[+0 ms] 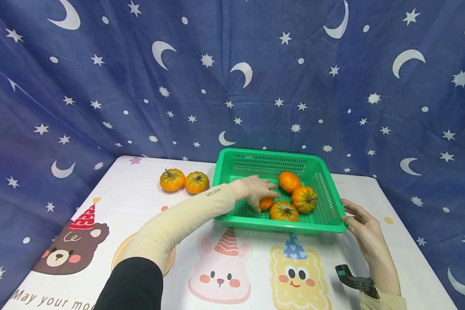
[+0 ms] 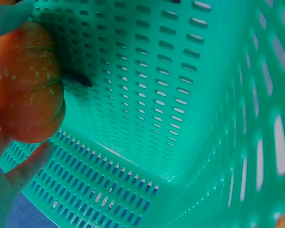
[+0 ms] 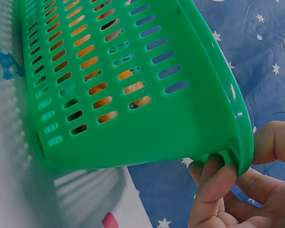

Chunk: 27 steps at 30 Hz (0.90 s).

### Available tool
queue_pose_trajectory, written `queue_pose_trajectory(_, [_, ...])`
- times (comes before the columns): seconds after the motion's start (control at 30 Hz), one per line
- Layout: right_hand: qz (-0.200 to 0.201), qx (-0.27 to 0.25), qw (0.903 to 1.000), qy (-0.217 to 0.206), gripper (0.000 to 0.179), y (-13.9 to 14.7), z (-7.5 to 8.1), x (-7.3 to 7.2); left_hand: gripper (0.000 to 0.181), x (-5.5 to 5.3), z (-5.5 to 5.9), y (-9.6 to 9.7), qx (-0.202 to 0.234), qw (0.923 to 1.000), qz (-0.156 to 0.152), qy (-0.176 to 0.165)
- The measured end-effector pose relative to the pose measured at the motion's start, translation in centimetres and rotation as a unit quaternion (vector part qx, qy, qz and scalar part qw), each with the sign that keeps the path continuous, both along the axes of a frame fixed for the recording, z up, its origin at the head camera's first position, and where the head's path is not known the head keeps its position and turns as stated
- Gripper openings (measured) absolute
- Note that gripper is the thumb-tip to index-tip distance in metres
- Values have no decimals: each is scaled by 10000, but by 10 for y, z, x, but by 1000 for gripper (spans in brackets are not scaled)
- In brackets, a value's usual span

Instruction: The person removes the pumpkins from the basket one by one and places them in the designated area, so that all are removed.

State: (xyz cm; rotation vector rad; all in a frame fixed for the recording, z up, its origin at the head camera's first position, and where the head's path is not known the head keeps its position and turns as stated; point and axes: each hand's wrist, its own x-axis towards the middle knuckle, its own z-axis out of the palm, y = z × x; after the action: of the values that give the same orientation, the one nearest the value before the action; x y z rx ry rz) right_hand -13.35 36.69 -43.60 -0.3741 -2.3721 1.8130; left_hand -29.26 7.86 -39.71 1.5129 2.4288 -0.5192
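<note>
A green plastic basket [image 1: 271, 226] stands on the table with several small orange pumpkins in it. My left hand [image 1: 257, 191] is inside the basket, its fingers and thumb around one orange pumpkin [image 2: 28, 83], whose dark stem points sideways in the left wrist view. Close to that hand lie a striped pumpkin [image 1: 284, 211], a greenish-orange pumpkin [image 1: 304, 199] and a plain orange pumpkin [image 1: 289, 181]. At the basket's right front corner, my right hand [image 1: 366, 232] pinches the rim between thumb and fingers, as the right wrist view [image 3: 242, 190] also shows.
Left of the basket, two pumpkins sit side by side on the table, one pumpkin [image 1: 172, 180] with a curved stem and another pumpkin [image 1: 196, 182]. A white tablecloth [image 1: 170, 284] with cartoon prints covers the table. Behind hangs a blue curtain [image 1: 201, 107] with moons and stars.
</note>
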Motion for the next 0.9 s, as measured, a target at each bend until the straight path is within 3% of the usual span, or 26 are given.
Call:
queue_pose_trajectory(0.1, [17,77,10000,-35,55,5,-7,-4,79,0,-3,0,-21,10000,-64,73])
queue_pose_trajectory(0.27, [181,-263,9991,273,52,25,-32,-11,79,-1,-6,0,-24,9997,-178,136])
queue_pose_trajectory(0.33, [185,-193,9994,232,52,20,-24,-9,79,-1,-7,0,-13,9997,-205,147])
queue_pose_trajectory(0.4, [158,-1,9999,70,54,7,-7,-3,79,-1,-8,-1,-5,9997,-217,151])
queue_pose_trajectory(0.5, [32,150,9999,-45,54,1,0,-2,78,-2,-7,-1,-11,9996,-229,180])
queue_pose_trajectory(0.63, [61,-94,9999,100,53,12,-15,-7,77,-2,-7,-1,-17,9996,-212,211])
queue_pose_trajectory(0.77, [61,-20,10000,72,54,2,-3,-2,75,-1,-7,-1,-79,9995,-151,275])
queue_pose_trajectory(0.9, [-38,-24,9999,119,53,1,-4,-1,75,-2,-6,-2,-149,9994,-85,314])
